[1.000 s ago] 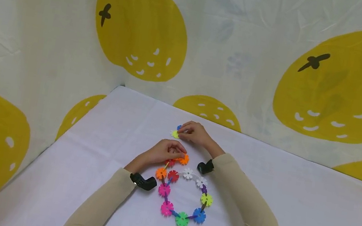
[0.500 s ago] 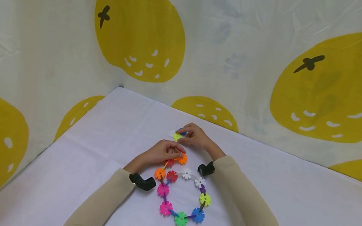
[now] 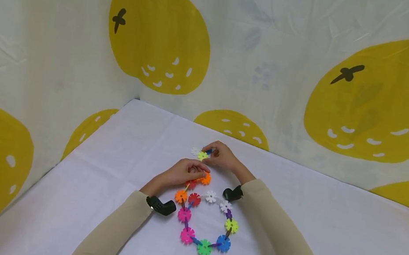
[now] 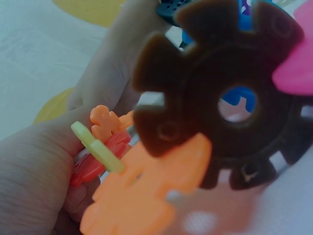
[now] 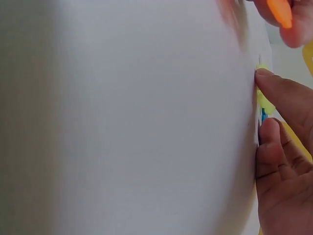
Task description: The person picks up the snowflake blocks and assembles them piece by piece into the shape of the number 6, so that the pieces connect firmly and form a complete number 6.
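Snowflake-shaped interlocking plastic discs are linked into a chain that curves into a ring on the white tabletop. My left hand (image 3: 180, 172) pinches the orange snowflake disc (image 3: 206, 178) at the chain's upper end. Close to the left wrist camera are a brown disc (image 4: 195, 83), another orange disc (image 4: 137, 196) and a thin yellow one (image 4: 98, 149). Farther back, my right hand (image 3: 222, 155) has thumb and fingers at the edges of a loose yellow snowflake disc (image 3: 202, 156). A blue disc (image 3: 209, 151) shows partly under those fingers, and a white disc (image 3: 195, 151) lies beside the yellow one.
The ring's lower part includes a green disc (image 3: 204, 248), a blue disc (image 3: 223, 243) and pink discs. A white cloth with printed yellow fruit (image 3: 159, 35) hangs behind the table (image 3: 326, 218). Both wrists wear black camera mounts.
The right hand has lowered slightly, its fingers spreading around the yellow disc, which has slid a little rightward and nearer with the blue one. The left hand keeps its hold on the orange disc.
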Available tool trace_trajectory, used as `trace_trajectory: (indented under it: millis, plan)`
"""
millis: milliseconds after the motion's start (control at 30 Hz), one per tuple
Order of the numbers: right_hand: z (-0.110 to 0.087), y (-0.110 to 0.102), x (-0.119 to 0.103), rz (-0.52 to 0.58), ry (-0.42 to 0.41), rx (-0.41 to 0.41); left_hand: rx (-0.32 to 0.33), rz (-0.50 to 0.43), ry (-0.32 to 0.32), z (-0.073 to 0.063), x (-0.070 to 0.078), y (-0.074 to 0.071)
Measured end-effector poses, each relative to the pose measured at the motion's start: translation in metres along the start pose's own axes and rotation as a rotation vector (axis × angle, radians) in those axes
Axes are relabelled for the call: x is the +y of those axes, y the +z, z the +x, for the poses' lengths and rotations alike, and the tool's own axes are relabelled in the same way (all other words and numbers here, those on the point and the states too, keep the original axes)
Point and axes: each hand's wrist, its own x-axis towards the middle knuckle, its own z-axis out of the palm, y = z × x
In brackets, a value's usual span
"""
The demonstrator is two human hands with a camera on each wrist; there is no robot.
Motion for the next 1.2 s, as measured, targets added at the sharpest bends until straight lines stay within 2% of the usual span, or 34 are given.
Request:
trace_trajectory:
  millis: [167,400,533,733,967,1200]
  plan:
    - [-0.008,-0.003,0.005,0.069,0.002,0.006,0.006,0.009,0.013,0.0,0.0,0.0]
    - [-0.02,-0.01,0.011,0.171,0.145,0.002,0.008,0.022,-0.043,0.0,0.002,0.001]
    - [-0.027,-0.012,0.013,0.216,0.192,-0.001,0.017,0.019,-0.075,-0.001,0.004,0.001]
    - [-0.041,-0.013,0.019,0.252,0.247,-0.011,0.027,0.014,-0.067,-0.002,0.004,0.003]
    - [-0.051,-0.012,0.023,0.311,0.242,-0.041,0.041,-0.001,-0.061,-0.002,0.0,0.003]
    - [-0.059,-0.013,0.022,0.363,0.185,-0.078,0.066,-0.012,-0.077,-0.001,0.002,0.003]
